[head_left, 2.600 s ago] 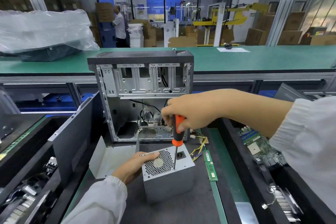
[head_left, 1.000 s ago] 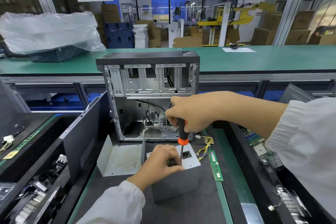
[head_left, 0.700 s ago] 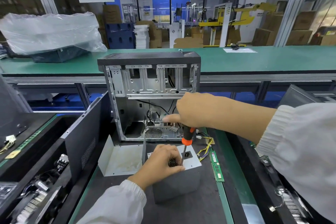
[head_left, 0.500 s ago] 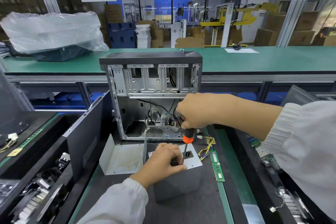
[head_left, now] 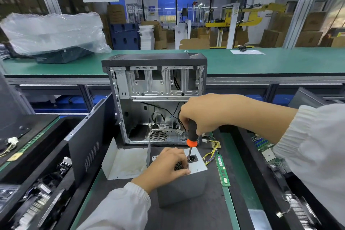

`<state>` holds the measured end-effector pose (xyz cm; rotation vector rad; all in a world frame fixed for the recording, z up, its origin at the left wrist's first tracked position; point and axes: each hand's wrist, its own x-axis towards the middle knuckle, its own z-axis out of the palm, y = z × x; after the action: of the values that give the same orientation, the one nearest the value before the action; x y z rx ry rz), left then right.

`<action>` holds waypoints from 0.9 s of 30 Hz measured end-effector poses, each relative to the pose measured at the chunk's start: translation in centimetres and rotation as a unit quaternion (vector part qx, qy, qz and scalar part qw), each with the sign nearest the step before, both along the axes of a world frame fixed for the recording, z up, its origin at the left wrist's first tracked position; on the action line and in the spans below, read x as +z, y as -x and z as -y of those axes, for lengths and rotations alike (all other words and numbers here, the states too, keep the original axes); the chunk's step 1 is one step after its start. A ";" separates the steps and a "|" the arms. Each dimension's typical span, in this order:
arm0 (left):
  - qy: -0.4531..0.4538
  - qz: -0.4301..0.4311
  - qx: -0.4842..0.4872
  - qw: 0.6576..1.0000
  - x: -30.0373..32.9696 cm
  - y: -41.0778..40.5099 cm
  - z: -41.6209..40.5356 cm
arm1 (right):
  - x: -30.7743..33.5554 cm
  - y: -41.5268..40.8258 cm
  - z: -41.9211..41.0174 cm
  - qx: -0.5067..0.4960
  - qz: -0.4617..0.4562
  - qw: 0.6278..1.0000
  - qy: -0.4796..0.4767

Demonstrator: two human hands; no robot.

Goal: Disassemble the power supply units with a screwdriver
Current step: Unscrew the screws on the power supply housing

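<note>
A long green workbench (head_left: 261,61) runs across the back, and on its left part lies a bundle wrapped in clear plastic (head_left: 54,31). In front of it an open computer case (head_left: 155,97) stands upright on the dark mat (head_left: 196,214), its bare metal interior facing the person and loose black cables hanging inside. A dark side panel (head_left: 89,142) leans at the left of the case, and a bent sheet-metal cover (head_left: 125,162) lies on the mat just in front of it.

The grey power supply unit (head_left: 183,186) stands on the mat near the person, just right of the cover, with its vent and socket face turned up. The left hand (head_left: 168,166) lies over that top face, fingers curled over the vent and gripping the unit. The right hand (head_left: 201,114) is closed around the handle of the black and orange screwdriver (head_left: 192,136), which stands nearly upright with its shaft reaching down to the top face beside the left fingertips. A bundle of yellow wires (head_left: 211,151) trails to the right of the unit, and a green memory stick (head_left: 223,171) lies flat on the mat beside it.
</note>
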<state>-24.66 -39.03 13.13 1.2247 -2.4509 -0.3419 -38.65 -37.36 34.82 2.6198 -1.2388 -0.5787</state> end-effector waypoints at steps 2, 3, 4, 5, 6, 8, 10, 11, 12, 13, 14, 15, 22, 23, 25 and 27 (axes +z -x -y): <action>0.011 -0.006 0.008 1.000 0.0 -0.1 -0.1 | 0.4 0.2 0.1 0.008 0.010 1.000 0.006; 0.017 -0.012 0.014 1.000 0.1 -0.2 -0.2 | 0.6 0.3 0.2 0.009 0.016 1.000 0.006; 0.023 -0.015 0.021 0.999 0.2 -0.3 -0.2 | 0.7 0.4 0.4 0.008 0.024 1.000 0.004; 0.028 -0.013 0.028 0.999 0.4 -0.4 -0.1 | 0.9 0.4 0.5 0.006 0.034 0.999 0.001; 0.031 -0.010 0.038 0.999 0.6 -0.7 -0.1 | 1.0 0.4 0.6 0.006 0.044 0.999 -0.001; 0.021 -0.028 0.071 0.997 1.1 -1.9 -0.1 | 1.0 0.3 0.8 0.005 0.070 0.998 0.005; 0.000 -0.068 0.120 0.990 1.4 -3.7 -0.2 | 0.5 -0.1 1.1 0.002 0.096 0.995 0.015; -0.007 -0.090 0.146 0.985 1.4 -4.7 -0.4 | 0.1 -0.3 1.3 0.000 0.105 0.994 0.016; -0.014 -0.116 0.169 0.979 1.3 -5.8 -0.6 | -0.5 -0.6 1.5 0.000 0.115 0.993 0.013; -0.019 -0.144 0.191 0.971 1.1 -6.8 -0.8 | -1.1 -0.8 1.7 -0.001 0.125 0.992 0.004; -0.023 -0.172 0.216 0.961 0.8 -7.8 -1.2 | -1.8 -1.0 1.9 -0.004 0.138 0.990 -0.012; -0.029 -0.198 0.243 0.949 0.5 -8.8 -1.6 | -2.5 -1.2 2.1 -0.010 0.152 0.988 -0.035; -0.141 -0.190 0.363 0.901 -4.8 -14.9 -5.8 | -8.3 -2.8 3.2 -0.110 0.279 0.928 -0.221; -0.155 -0.179 0.374 0.897 -5.6 -15.5 -6.3 | -9.1 -3.0 3.3 -0.118 0.291 0.918 -0.241; -0.172 -0.169 0.390 0.889 -7.1 -16.2 -7.0 | -10.5 -3.4 3.6 -0.121 0.298 0.909 -0.265; -0.183 -0.160 0.401 0.883 -8.3 -16.5 -7.4 | -11.4 -3.7 3.9 -0.114 0.301 0.903 -0.285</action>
<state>-8.19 -31.64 4.88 2.0127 -1.4584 -0.7025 -34.96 -41.27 23.38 3.3276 -1.7949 -0.1581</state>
